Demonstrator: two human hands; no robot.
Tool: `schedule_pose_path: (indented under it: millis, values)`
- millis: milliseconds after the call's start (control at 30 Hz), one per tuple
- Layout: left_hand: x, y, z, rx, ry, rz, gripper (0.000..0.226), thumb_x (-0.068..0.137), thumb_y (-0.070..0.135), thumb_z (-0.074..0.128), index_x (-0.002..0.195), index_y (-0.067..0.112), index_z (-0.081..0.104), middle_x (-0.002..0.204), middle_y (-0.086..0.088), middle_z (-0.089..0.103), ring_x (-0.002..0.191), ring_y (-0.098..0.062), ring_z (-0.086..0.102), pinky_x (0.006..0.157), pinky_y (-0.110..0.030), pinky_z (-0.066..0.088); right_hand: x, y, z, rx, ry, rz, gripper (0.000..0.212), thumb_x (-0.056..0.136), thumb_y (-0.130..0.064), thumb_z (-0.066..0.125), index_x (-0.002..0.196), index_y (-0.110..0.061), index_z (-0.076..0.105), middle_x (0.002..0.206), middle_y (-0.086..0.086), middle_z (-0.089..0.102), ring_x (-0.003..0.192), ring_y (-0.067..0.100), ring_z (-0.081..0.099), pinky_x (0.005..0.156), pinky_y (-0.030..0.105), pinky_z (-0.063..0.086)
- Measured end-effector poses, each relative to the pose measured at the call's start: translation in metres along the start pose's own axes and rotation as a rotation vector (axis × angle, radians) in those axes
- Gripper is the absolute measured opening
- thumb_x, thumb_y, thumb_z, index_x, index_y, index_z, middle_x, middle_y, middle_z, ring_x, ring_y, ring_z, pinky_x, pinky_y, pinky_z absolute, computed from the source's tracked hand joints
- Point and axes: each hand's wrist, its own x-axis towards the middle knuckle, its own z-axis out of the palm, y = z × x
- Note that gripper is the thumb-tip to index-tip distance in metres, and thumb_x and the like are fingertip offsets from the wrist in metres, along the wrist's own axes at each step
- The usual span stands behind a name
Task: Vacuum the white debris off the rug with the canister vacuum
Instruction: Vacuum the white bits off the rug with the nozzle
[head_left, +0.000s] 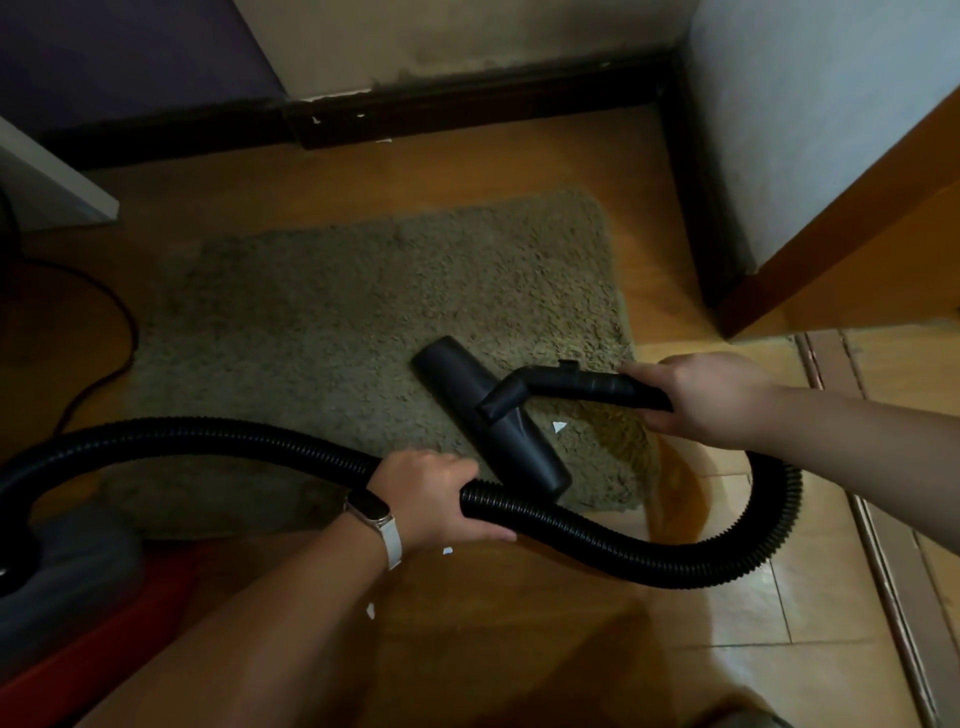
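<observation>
While left hand (436, 493) grips hose (623, 540), nozzle (493, 415) on rug (337, 312).

The left forearm (249, 623) is bare up to a dark-faced, golden-cased rectangular wristwatch (370, 512), the 1 worn item in view. A smooth off-white strap (393, 545) runs from the wristwatch around the wrist. Just beyond the wristwatch is the bare left hand (441, 493). Well right of the wristwatch, the right forearm (857, 431) and right hand (711, 397) are equally bare.

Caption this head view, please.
Left hand grips black ribbed hose, right hand black plastic handle; flat nozzle on shaggy olive rug.
</observation>
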Motion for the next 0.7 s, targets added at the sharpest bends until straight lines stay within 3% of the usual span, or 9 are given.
schedule_pose_path:
  millis: [200, 300, 467, 633, 700]
  values:
    - [0.003, 0.005, 0.002, 0.001, -0.012, -0.036, 0.074, 0.063, 0.095, 0.032, 0.083, 0.029, 0.058, 0.077, 0.012, 0.061, 0.075, -0.01, 0.061, 0.063, -0.025, 0.043, -0.029, 0.046, -0.001, 0.131, 0.095, 0.21, 0.052, 0.088, -0.042, 0.065, 0.137, -0.035, 0.049, 0.07, -0.014, 0.058, 0.055, 0.004, 0.055, 0.047, 0.026, 0.048]
    - [0.008, 0.008, -0.003, 0.001, -0.015, -0.038, 0.076, 0.062, 0.095, 0.031, 0.085, 0.029, 0.059, 0.078, 0.013, 0.061, 0.076, -0.009, 0.061, 0.066, -0.025, 0.046, -0.045, 0.063, 0.01, 0.201, 0.103, 0.243, 0.047, 0.084, -0.036, 0.071, 0.129, -0.034, 0.056, 0.065, -0.012, 0.061, 0.049, 0.004, 0.058, 0.049, 0.036, 0.056]
    - [0.016, 0.015, -0.007, 0.013, -0.041, 0.0, 0.074, 0.063, 0.094, 0.032, 0.088, 0.03, 0.058, 0.083, 0.013, 0.063, 0.081, -0.009, 0.061, 0.068, -0.025, 0.043, -0.052, 0.054, 0.022, 0.127, 0.008, 0.217, 0.057, 0.09, -0.045, 0.06, 0.143, -0.04, 0.04, 0.079, -0.015, 0.055, 0.057, 0.003, 0.056, 0.049, 0.029, 0.053]
    - [0.013, 0.017, -0.007, 0.005, -0.08, 0.008, 0.067, 0.066, 0.093, 0.036, 0.085, 0.031, 0.053, 0.081, 0.014, 0.058, 0.079, -0.009, 0.06, 0.068, -0.024, 0.044, -0.039, 0.036, 0.003, -0.003, 0.004, 0.115, 0.054, 0.094, -0.052, 0.049, 0.144, -0.042, 0.034, 0.087, -0.014, 0.055, 0.063, 0.002, 0.05, 0.047, 0.02, 0.037]
    - [0.011, 0.017, -0.008, 0.003, -0.099, 0.012, 0.066, 0.067, 0.092, 0.037, 0.086, 0.031, 0.052, 0.083, 0.013, 0.06, 0.08, -0.009, 0.06, 0.068, -0.024, 0.042, -0.03, 0.021, 0.002, -0.02, -0.018, 0.034, 0.054, 0.093, -0.052, 0.048, 0.144, -0.041, 0.034, 0.093, -0.013, 0.058, 0.073, 0.009, 0.057, 0.057, 0.025, 0.047]
